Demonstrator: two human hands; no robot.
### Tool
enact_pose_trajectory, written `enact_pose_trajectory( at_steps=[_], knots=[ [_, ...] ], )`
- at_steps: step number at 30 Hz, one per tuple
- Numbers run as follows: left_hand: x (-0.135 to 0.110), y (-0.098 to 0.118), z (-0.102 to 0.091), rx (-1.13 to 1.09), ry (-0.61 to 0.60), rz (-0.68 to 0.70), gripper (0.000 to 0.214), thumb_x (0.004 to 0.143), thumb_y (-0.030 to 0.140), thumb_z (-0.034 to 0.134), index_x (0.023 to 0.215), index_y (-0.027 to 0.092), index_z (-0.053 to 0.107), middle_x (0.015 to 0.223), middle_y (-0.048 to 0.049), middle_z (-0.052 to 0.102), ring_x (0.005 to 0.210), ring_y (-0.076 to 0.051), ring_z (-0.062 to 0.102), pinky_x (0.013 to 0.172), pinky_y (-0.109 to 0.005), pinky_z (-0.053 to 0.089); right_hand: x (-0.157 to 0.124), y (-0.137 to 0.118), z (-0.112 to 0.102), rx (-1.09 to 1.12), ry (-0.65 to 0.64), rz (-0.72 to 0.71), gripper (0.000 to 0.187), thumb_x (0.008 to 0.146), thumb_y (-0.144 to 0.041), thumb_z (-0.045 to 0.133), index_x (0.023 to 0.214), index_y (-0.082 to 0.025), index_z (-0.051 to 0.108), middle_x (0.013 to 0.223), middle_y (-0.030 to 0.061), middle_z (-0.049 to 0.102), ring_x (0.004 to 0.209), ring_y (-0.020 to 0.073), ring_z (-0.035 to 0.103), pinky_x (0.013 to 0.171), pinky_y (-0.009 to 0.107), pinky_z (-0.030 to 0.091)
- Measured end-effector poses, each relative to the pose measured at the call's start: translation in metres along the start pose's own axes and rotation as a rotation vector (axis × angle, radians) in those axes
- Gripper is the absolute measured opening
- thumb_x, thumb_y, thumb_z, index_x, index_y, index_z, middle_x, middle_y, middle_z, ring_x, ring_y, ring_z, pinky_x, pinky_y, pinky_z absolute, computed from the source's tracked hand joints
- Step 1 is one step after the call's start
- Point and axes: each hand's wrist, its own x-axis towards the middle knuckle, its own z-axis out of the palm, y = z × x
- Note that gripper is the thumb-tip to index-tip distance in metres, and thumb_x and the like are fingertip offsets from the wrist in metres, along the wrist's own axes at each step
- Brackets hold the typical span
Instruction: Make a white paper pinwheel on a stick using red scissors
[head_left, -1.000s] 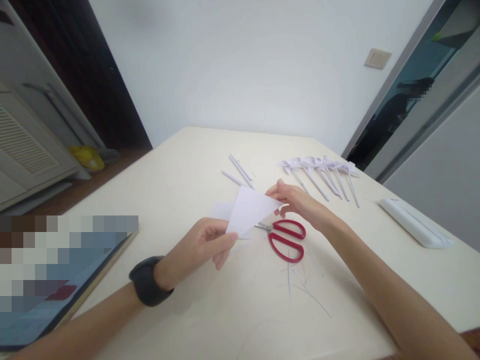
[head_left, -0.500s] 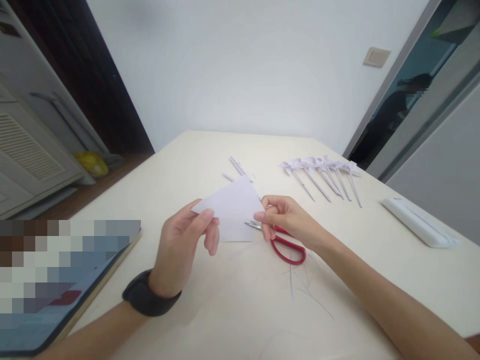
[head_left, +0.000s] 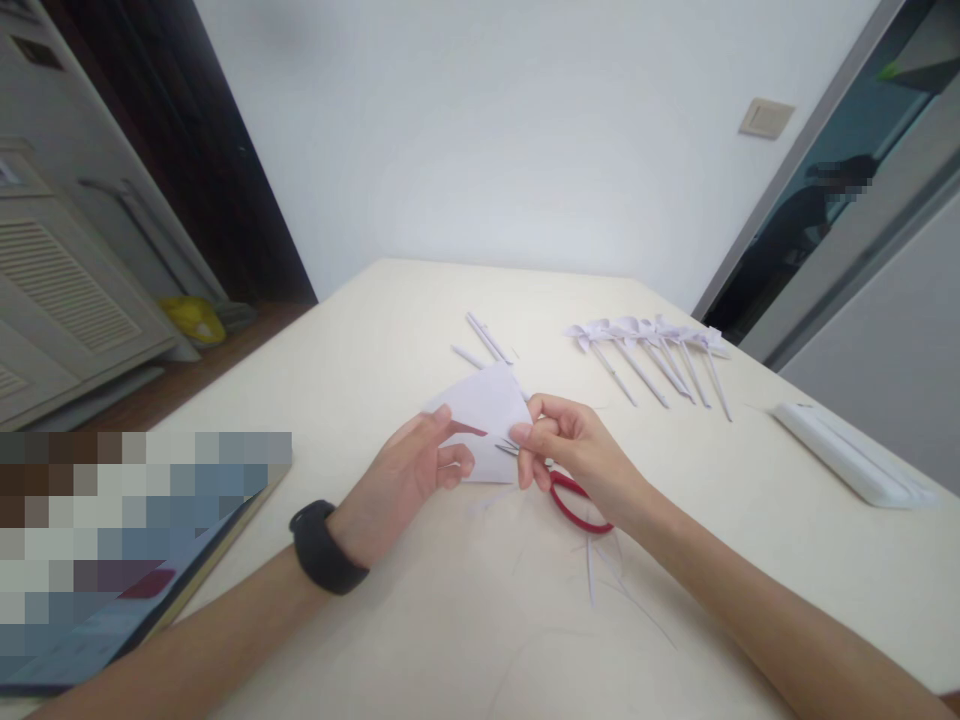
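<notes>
A white folded sheet of paper (head_left: 484, 398) is held between my hands above the table. My right hand (head_left: 561, 438) pinches its right corner between thumb and fingers. On its left part, my left hand (head_left: 409, 470) has the thumb on top with fingers beneath, and the sheet bends there. Another white piece of paper (head_left: 491, 468) lies on the table below it. Red-handled scissors (head_left: 581, 512) rest under my right hand, their blade tips pointing left and partly hidden.
Several paper pinwheels (head_left: 652, 350) on sticks lie at the back right. Rolled paper sticks (head_left: 487, 335) are behind the sheet. A long white case (head_left: 847, 455) sits at the right. Thin paper strips (head_left: 592, 570) are near the scissors. A tablet-like screen (head_left: 150, 600) stands at the left.
My left hand has moved right and slid further along the sheet, which now curves under it. My right hand keeps its pinch on the corner.
</notes>
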Motion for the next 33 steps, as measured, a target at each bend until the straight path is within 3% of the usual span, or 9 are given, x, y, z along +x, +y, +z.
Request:
enact_pose_trajectory(
  at_steps=[4,6,10,12,15,17,20,27,33],
  knots=[
    [-0.001,0.0,-0.001,-0.089,-0.018,-0.042,0.017,0.085,0.038,0.05,0.087,0.023,0.058,0.095,0.0004,0.06,0.061,-0.008,0.052,0.056,-0.022,0.042,0.0,0.001,0.0,0.015,0.028,-0.038,0.021,0.082,-0.034,0.057,0.073,-0.018,0.046,0.054,-0.0024,0.062,0.04,0.0065,0.043,0.049,0.02,0.035],
    [-0.002,-0.003,-0.001,0.003,-0.087,-0.034,0.018,0.082,0.04,0.053,0.084,0.023,0.058,0.09,-0.0007,0.061,0.059,-0.009,0.053,0.052,-0.022,0.04,0.0,0.004,0.001,-0.01,0.02,-0.024,0.022,0.081,-0.035,0.057,0.073,-0.019,0.045,0.054,-0.0024,0.062,0.04,0.0069,0.043,0.048,0.02,0.035],
    [-0.006,-0.008,0.003,0.231,-0.159,-0.058,0.018,0.077,0.033,0.061,0.071,0.017,0.063,0.067,-0.0023,0.061,0.053,-0.012,0.051,0.045,-0.023,0.035,0.0,0.007,0.002,-0.109,-0.144,0.1,0.021,0.082,-0.038,0.054,0.077,-0.02,0.045,0.056,-0.0021,0.06,0.046,0.0097,0.049,0.049,0.022,0.04],
    [-0.008,-0.008,0.005,0.257,-0.114,-0.054,0.018,0.079,0.027,0.061,0.064,0.015,0.062,0.057,0.0,0.056,0.053,-0.011,0.048,0.048,-0.023,0.035,-0.002,0.002,-0.005,-0.255,-0.243,0.186,0.02,0.081,-0.037,0.054,0.089,-0.021,0.045,0.068,-0.0007,0.064,0.053,0.0113,0.054,0.054,0.024,0.043],
    [-0.009,-0.004,0.005,0.272,-0.055,-0.022,0.019,0.08,0.025,0.059,0.064,0.016,0.061,0.055,0.0022,0.053,0.052,-0.011,0.045,0.05,-0.023,0.035,-0.006,-0.008,-0.03,-0.772,-0.292,0.283,0.03,0.075,-0.033,0.061,0.101,-0.025,0.048,0.087,0.0001,0.064,0.072,0.0139,0.058,0.061,0.024,0.044],
    [-0.009,0.0,0.003,0.278,-0.032,0.001,0.023,0.082,0.025,0.057,0.06,0.016,0.059,0.055,0.0016,0.054,0.053,-0.01,0.045,0.051,-0.023,0.035,-0.009,-0.011,-0.05,-0.903,-0.208,0.296,0.023,0.072,-0.03,0.063,0.091,-0.023,0.053,0.09,0.0035,0.061,0.072,0.0163,0.055,0.054,0.025,0.04],
    [-0.009,0.004,0.002,0.287,-0.011,0.021,0.031,0.083,0.026,0.054,0.055,0.015,0.059,0.055,-0.0009,0.057,0.056,-0.012,0.048,0.054,-0.024,0.037,-0.013,-0.007,-0.067,-1.021,-0.157,0.312,0.024,0.061,-0.029,0.071,0.074,-0.021,0.052,0.076,0.0035,0.056,0.058,0.0145,0.045,0.047,0.026,0.03],
    [-0.009,0.003,0.002,0.353,-0.003,0.031,0.017,0.08,0.026,0.059,0.072,0.014,0.069,0.065,-0.006,0.067,0.06,-0.015,0.056,0.052,-0.024,0.039,-0.012,0.005,-0.062,-1.02,-0.111,0.317,0.018,0.064,-0.026,0.067,0.066,-0.021,0.05,0.067,0.0028,0.053,0.051,0.0131,0.04,0.043,0.027,0.024],
    [-0.009,0.007,0.005,0.356,0.062,0.061,0.006,0.075,0.023,0.064,0.078,0.018,0.067,0.074,-0.0026,0.067,0.063,-0.013,0.055,0.056,-0.022,0.042,-0.003,-0.015,-0.057,-0.775,-0.192,0.356,0.02,0.079,-0.036,0.054,0.09,-0.02,0.058,0.086,0.0068,0.064,0.067,0.0172,0.057,0.053,0.028,0.043]
  ],
)
